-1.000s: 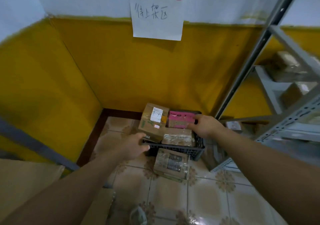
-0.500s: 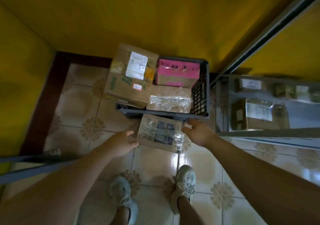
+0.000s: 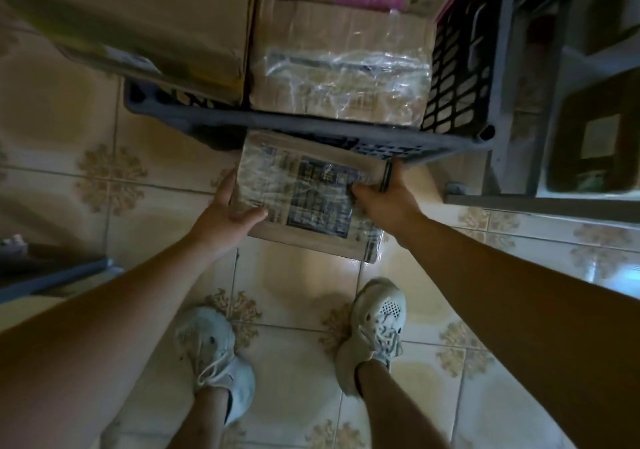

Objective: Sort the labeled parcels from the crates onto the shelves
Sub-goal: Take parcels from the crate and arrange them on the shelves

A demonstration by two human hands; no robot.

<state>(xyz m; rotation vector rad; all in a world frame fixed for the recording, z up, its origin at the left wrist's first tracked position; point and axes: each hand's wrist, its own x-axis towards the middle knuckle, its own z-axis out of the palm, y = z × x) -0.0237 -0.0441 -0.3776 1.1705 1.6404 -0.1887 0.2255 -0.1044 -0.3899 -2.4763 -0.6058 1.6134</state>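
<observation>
- Floor (image 3: 294, 286): tiled; the parcel is down here, outside the crate, right in front of the feet.
- Shelf (image 3: 512, 68): just right of the crate, so nearer the right hand.
- Crate (image 3: 346, 133): straight ahead, other boxes (image 3: 339, 64) inside.
- Parcel (image 3: 311, 199): taped, far edge at the crate front, long axis roughly left-right between the hands.
- Left hand (image 3: 225, 213) grips the left edge, thumb on top; right hand (image 3: 384, 199) curls round the right edge. Lift looks next.

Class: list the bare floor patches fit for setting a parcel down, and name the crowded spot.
Bare tile: left of the parcel, before the crate; right of the right shoe, before the shelf frame; a strip between parcel and left shoe. Crowded: the crate, packed with boxes.
</observation>
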